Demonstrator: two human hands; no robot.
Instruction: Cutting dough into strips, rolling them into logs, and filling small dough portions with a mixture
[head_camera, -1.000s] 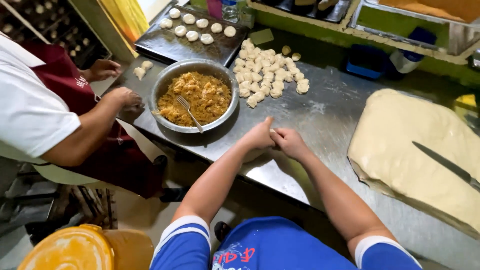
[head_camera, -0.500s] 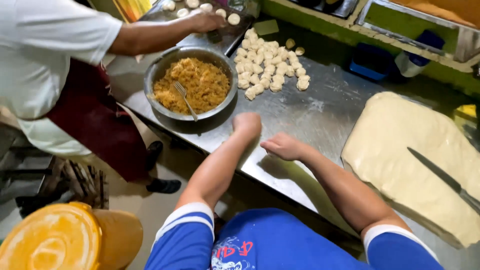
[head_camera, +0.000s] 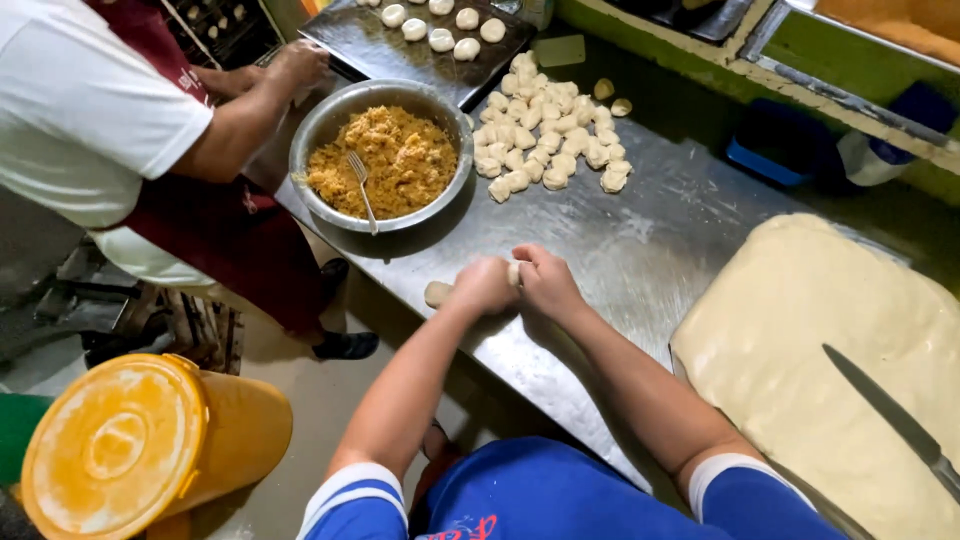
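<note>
Pressing together at the counter (head_camera: 640, 250) edge, left hand (head_camera: 485, 285) and right hand (head_camera: 545, 283) now meet, each grip clamped on a dough strip (head_camera: 438, 293) whose end pokes out at 9 o'clock (half a second ago they lay apart). Metal bowl (head_camera: 320, 130) of filling sits at 11 o'clock, dough pieces (head_camera: 550, 135) at 12. The co-worker's hand (head_camera: 300, 62) has shifted onto the dark tray (head_camera: 345, 30).

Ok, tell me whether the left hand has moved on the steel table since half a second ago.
Yes. The left hand has come in toward the right hand; against the metal bowl it now sits below the bowl's right edge, closed on a dough piece.
</note>
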